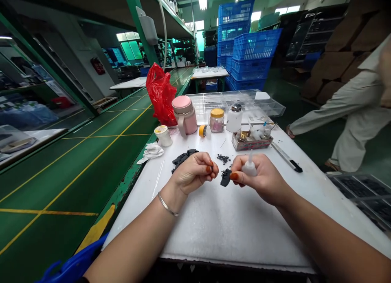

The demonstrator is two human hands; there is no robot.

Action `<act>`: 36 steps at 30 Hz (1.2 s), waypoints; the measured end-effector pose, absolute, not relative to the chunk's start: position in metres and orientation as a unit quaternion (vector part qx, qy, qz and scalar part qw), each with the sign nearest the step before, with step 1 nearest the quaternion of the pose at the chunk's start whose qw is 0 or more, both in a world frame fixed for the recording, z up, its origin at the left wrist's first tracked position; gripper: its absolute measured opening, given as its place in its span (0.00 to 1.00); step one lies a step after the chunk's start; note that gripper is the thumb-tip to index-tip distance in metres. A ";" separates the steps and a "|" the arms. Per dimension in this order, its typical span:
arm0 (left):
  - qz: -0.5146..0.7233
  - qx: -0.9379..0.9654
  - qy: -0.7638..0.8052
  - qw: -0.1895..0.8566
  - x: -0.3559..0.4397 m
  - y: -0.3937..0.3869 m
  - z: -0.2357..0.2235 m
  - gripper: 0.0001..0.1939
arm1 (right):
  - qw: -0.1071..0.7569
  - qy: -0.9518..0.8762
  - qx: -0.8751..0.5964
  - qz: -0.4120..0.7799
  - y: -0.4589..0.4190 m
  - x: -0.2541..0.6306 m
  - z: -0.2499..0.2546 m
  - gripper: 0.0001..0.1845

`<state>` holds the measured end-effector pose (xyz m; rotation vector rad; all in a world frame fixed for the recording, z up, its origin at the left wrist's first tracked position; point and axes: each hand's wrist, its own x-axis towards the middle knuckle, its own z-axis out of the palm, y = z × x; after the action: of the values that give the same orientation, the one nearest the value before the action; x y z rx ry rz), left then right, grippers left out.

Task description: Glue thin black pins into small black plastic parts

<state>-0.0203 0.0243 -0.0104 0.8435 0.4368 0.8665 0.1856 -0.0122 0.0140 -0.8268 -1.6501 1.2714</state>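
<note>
black part point(225, 179): in front of the person, between the two hands, gripped at the fingertips of the right hand point(262, 177); it sits just right of the left fingertips, a narrow gap apart.
long axis: seems to run up and down with a slight slant; the fingers hide its right end.
right hand: thumb and fingers clamped on the part, with a small white bottle point(249, 168) also tucked in the grasp, nozzle up.
left hand point(195, 171): thumb and fingertips pinched together, pointing at the part; whether something tiny is between them, i cannot tell.
forearms: slanting inward from both sides over the white desk point(238, 238).
small black rings point(224, 158): scattered on the desk just beyond the hands.
</note>
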 end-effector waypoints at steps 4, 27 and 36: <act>0.405 0.385 0.193 0.807 -0.018 0.023 -0.010 0.15 | 0.435 -0.672 -0.328 0.502 -0.015 0.185 0.018 0.17; 0.347 0.415 0.214 0.813 -0.011 0.017 -0.016 0.26 | 0.418 -0.701 -0.328 0.475 -0.018 0.182 0.023 0.20; 0.349 0.439 0.260 0.786 -0.013 0.020 -0.021 0.29 | 0.423 -0.716 -0.319 0.454 -0.017 0.181 0.023 0.21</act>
<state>-0.0130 0.0196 -0.0210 0.9461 0.5610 0.7531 0.1811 -0.0169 0.0234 -0.7997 -1.7928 1.1374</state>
